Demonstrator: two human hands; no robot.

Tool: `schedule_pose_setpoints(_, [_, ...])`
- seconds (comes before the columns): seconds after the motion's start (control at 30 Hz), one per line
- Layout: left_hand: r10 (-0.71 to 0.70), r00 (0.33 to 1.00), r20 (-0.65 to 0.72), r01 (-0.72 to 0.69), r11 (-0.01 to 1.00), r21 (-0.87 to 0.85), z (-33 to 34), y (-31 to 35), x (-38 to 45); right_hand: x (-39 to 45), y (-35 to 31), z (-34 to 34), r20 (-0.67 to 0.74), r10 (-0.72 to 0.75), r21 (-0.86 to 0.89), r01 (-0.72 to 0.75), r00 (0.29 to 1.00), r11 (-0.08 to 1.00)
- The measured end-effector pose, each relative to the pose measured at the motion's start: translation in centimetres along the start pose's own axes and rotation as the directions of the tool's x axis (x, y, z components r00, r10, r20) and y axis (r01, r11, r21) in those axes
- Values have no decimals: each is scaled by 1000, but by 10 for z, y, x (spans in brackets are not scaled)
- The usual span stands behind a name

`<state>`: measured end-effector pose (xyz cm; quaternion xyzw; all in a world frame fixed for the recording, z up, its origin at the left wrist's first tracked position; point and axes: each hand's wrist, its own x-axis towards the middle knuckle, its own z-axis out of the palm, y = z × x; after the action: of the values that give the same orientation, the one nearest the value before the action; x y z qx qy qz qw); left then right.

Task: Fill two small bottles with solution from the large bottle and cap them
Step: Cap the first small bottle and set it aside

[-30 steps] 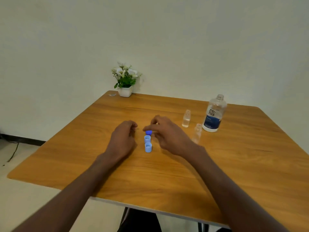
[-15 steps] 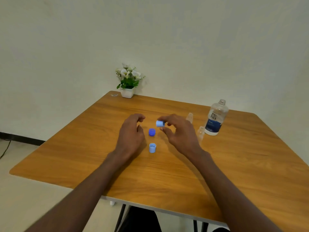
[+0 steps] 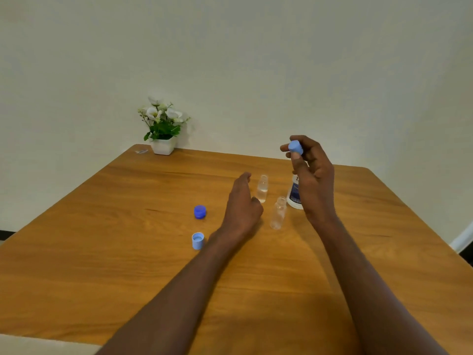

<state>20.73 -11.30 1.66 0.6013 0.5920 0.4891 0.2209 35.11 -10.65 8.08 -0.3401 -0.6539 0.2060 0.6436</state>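
Observation:
My right hand is raised above the table and pinches a light blue cap between thumb and fingers. Behind it stands the large solution bottle, mostly hidden. Two small clear bottles stand uncapped: the far one and the near one. My left hand hovers just left of them, fingers loosely apart, holding nothing. A dark blue cap and a second light blue cap, open side up, lie on the wooden table.
A white pot of artificial flowers stands at the table's far left corner, with a small clear item beside it. The wall runs right behind the table's far edge.
My right hand has lifted the light blue cap up and to the right, over the large bottle. My left hand has moved right, close to the small bottles.

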Motion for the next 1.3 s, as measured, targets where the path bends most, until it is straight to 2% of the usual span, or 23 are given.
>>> schedule_pose_setpoints(0.1, [-44, 998, 46, 45, 999, -24, 11, -6, 13, -2, 13, -3, 21, 25, -10, -25, 999, 1000])
schedule_pose_setpoints(0.23, [-7, 999, 50, 10, 999, -48, 18, -8, 22, -6, 21, -1, 55, 43, -23, -42, 998, 999])
schedule_pose_setpoints(0.5, [-10, 999, -31, 6, 994, -106, 18, -15, 30, -10, 30, 6, 59, 127, -103, -120, 990, 987])
schedule_pose_setpoints(0.73, [73, 992, -98, -94, 969, -227, 13, -6, 24, -9, 28, 4, 28, 132, -82, -130, 991, 988])
schedule_pose_setpoints(1.13, [129, 991, -29, -132, 937, -323, 12, -4, 23, -13, 32, 7, 26, 132, -161, -126, 991, 979])
schedule_pose_setpoints(1.3, [151, 988, -28, -152, 933, -325, 13, -6, 24, -13, 34, 8, 29, 160, -142, -154, 987, 978])
